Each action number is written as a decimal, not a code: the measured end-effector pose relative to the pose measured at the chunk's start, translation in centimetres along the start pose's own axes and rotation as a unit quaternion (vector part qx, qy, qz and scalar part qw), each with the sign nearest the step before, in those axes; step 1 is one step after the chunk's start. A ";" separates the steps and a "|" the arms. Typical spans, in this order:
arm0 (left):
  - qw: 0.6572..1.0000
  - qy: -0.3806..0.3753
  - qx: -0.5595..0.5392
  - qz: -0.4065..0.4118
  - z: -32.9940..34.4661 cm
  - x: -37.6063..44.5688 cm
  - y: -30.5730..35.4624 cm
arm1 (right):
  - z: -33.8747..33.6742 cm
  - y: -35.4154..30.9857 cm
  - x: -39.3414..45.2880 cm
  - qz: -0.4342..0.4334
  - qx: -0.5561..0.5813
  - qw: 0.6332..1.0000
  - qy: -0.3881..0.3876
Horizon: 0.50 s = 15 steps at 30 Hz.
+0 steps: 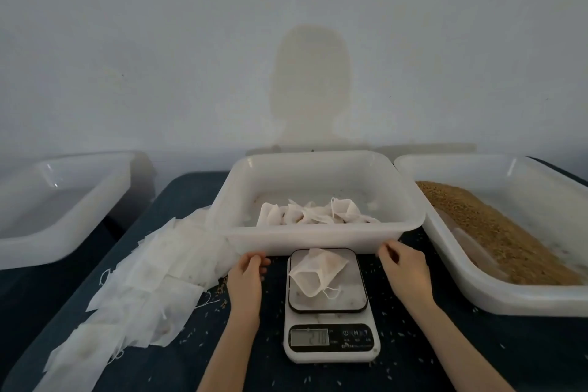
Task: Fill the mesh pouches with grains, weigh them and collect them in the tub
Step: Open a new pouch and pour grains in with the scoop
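A filled white mesh pouch [317, 273] lies on the platform of a white digital scale [331, 344], whose display is lit. Behind the scale stands a white tub [315, 240] holding several filled pouches [313, 213]. My left hand [249, 270] hovers left of the scale, fingers loosely curled and holding nothing, close to the tub's front wall. My right hand [402, 264] hovers right of the scale, also with nothing in it. A tub of brown grains [506, 235] stands at the right.
A spread pile of flat, unfilled pouches [143, 283] covers the dark tablecloth at the left. A third white tub [60, 200] stands at the far left. Loose grains [394, 321] are scattered around the scale. A pale wall rises behind the table.
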State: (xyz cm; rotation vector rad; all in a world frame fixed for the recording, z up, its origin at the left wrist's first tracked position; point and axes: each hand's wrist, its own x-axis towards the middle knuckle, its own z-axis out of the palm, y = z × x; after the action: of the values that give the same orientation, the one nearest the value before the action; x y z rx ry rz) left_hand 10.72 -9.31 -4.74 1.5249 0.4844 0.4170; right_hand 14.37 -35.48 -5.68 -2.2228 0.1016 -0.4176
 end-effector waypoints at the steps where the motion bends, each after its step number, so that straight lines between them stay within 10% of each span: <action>1: 1.000 -0.002 0.002 0.001 0.0 0.0 0.0 | 0.0 0.0 0.0 0.000 0.000 1.000 -0.004; 15: 1.000 -0.018 0.017 0.009 0.1 -0.2 -0.1 | -0.8 -1.4 -1.2 -0.072 0.024 0.997 -0.018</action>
State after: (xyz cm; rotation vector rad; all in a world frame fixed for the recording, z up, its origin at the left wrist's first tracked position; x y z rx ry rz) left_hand 10.57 -9.49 -4.86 1.5684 0.4506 0.3962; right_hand 12.91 -34.91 -4.49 -2.1966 -0.0871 -0.4531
